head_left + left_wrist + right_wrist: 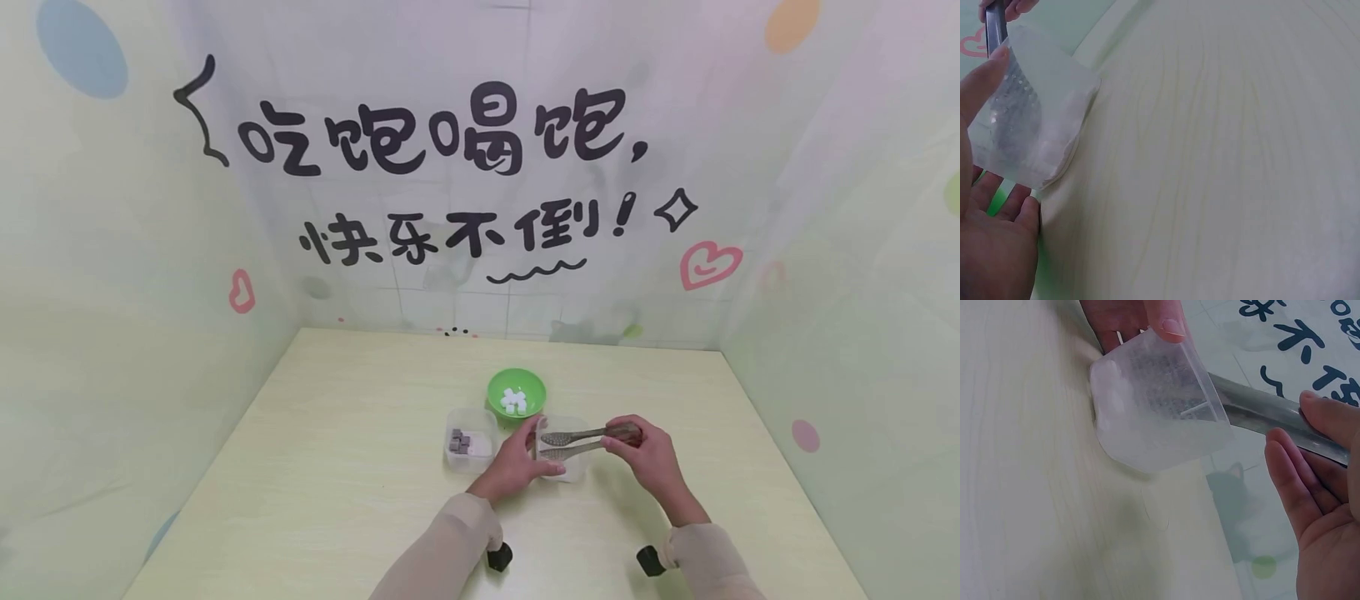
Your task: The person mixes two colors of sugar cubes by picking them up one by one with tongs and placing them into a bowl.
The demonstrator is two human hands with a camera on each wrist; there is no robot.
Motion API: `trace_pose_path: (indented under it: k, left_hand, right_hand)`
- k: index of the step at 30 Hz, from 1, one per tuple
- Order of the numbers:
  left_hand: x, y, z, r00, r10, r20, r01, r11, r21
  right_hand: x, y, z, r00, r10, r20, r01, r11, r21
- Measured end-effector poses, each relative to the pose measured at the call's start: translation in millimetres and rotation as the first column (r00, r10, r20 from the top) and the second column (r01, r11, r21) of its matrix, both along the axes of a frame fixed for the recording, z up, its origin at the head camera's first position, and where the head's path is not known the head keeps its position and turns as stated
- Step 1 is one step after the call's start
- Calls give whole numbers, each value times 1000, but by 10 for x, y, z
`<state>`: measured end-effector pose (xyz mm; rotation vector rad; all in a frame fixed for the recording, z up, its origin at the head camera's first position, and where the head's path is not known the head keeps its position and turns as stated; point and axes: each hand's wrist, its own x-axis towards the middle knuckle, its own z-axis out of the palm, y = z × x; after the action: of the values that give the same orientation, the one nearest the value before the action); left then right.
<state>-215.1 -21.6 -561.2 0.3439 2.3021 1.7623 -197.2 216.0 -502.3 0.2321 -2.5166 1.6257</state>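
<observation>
A clear plastic container (pixel 572 476) stands on the table, with whitish contents at its bottom that I cannot identify. My left hand (pixel 513 468) grips it from the left, thumb at the near side and fingers round the far side. Metal tongs (pixel 583 435) are in my right hand (pixel 651 460), pinched near the handle end. Their perforated tips point left and reach inside the container, the two arms slightly apart. Through the cloudy wall, the right wrist view shows the tips only dimly; whether they hold anything I cannot tell.
Behind the containers sits a green bowl (pixel 495 385) with several white cubes (pixel 514 402). Left of my left hand, a second clear container (pixel 480 417) holds several grey-brown cubes (pixel 457 442). Printed curtains (pixel 450 308) enclose the table (pixel 337 500) at the back and sides.
</observation>
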Motion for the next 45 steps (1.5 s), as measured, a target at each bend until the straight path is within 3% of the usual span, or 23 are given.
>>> trace_pose_path:
  k: [8, 19, 28, 45]
  left_hand:
    - [-4, -10, 3, 1000, -5, -10, 5, 1000, -3]
    - [3, -17, 25, 1000, -2, 1, 2, 1000, -4]
    - [-4, -26, 6, 1000, 2, -1, -2, 1000, -6]
    - [-5, -19, 20, 1000, 0, 5, 0, 1000, -4]
  right_hand:
    - [16, -2, -58, 998, -46, -47, 46, 999, -6]
    - [2, 2, 29, 1000, 8, -2, -8, 1000, 9]
    - [-30, 15, -20, 998, 67, 9, -67, 996, 59]
    - [2, 40, 3, 1000, -14, -10, 14, 1000, 25]
